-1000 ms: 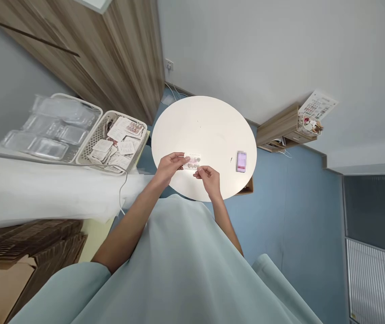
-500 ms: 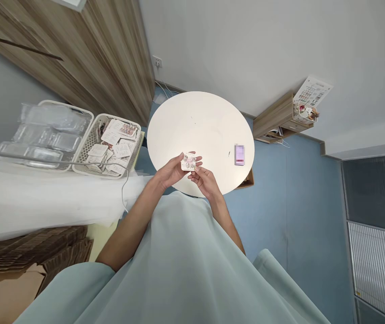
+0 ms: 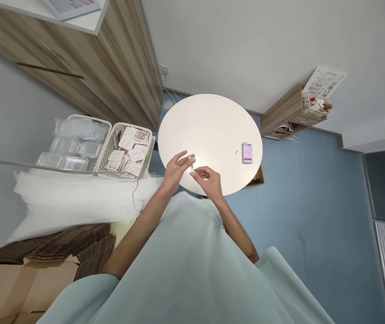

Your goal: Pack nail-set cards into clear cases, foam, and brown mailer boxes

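Note:
Between my hands, over the near edge of the round white table (image 3: 212, 117), is a small white card (image 3: 191, 165) turned almost edge-on. The small shiny pieces on its face can hardly be made out at this angle. My left hand (image 3: 176, 173) grips the card's upper part between thumb and fingers. At the lower end, my right hand (image 3: 210, 182) pinches the card with thumb and forefinger, its other fingers curled.
A phone-like item with a blurred screen (image 3: 246, 153) lies on the table's right side. To the left stand a white basket of cards (image 3: 99, 168) and one of clear plastic boxes (image 3: 109, 123). White wrapping sheets (image 3: 87, 200) and folded cardboard (image 3: 53, 288) are nearer me.
The card has turned from facing me to nearly edge-on. My left hand has rolled over so its back shows more. The view has shifted, moving the surroundings rightward.

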Tool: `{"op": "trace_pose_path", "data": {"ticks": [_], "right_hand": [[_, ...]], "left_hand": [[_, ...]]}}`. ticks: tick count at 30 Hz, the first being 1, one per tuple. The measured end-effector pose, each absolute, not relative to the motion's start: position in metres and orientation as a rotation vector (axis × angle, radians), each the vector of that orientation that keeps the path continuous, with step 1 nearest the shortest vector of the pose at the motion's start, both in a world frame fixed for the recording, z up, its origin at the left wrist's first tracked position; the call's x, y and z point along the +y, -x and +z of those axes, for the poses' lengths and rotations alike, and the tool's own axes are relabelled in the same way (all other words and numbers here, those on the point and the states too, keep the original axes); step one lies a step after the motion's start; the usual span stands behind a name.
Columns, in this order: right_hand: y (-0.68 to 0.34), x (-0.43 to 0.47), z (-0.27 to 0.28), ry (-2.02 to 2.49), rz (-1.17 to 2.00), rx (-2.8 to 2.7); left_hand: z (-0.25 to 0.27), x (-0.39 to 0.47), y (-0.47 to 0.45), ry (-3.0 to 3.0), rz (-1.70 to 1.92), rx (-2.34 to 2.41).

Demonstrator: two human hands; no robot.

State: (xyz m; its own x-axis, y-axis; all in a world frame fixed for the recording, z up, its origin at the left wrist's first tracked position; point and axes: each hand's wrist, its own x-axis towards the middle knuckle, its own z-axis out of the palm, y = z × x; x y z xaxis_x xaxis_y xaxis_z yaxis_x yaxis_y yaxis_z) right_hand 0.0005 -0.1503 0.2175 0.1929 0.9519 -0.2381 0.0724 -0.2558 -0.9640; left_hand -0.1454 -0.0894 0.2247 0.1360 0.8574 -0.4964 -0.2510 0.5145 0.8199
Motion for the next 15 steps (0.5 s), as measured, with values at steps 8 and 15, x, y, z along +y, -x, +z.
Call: {"op": "trace_pose_path", "data": {"ticks": [8,15], "right_hand": [[-0.002,-0.149,0.220,1.613,0.943,-1.051],[-0.019,-0.139,0.225,1.443,1.349,-0.675]], "left_hand": [[0.228,-0.093,0.143,-0.740,0.994,1.228],[0.227,-0.090,0.156,-0.711,1.033,1.175]]}}
